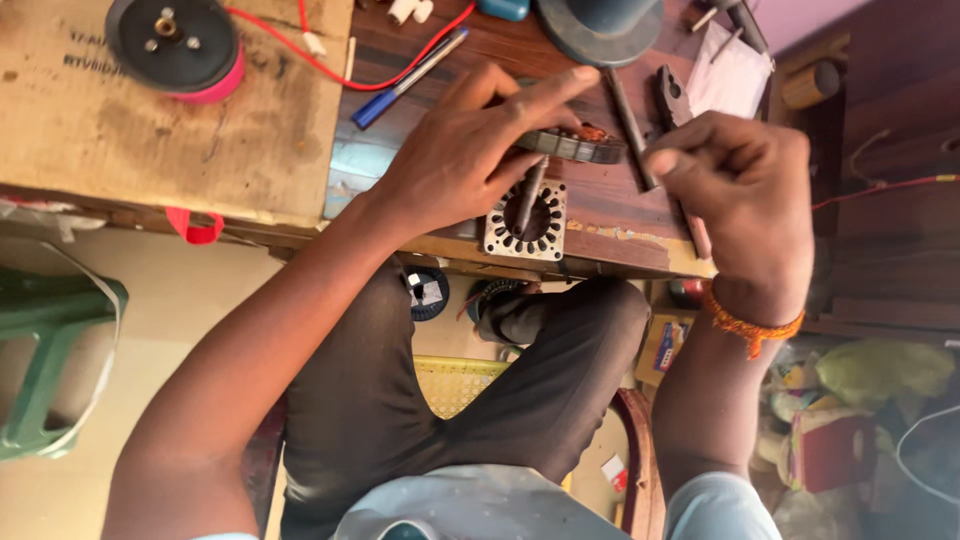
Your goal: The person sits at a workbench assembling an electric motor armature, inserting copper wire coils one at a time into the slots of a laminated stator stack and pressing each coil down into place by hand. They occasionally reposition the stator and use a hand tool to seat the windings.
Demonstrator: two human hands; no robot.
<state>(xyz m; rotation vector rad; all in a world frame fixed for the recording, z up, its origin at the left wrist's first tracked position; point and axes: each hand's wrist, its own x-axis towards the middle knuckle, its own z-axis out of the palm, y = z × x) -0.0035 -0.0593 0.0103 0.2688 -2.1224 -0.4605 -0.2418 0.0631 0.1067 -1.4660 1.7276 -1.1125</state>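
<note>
My left hand holds a round dark motor core with a bit of copper winding on it, fingers spread over its top, just above the wooden table. My right hand is closed, its fingertips pinched at the lower end of a thin grey metal rod that lies slanted beside the core. Below the left hand, a square metal stator plate with a slotted round hole rests at the table's front edge. A short pin lies across the plate.
A blue pen, a red wire, and a black reel with a pink rim on cardboard lie to the left. Pliers and white paper lie behind the right hand. A green stool and a yellow basket stand on the floor.
</note>
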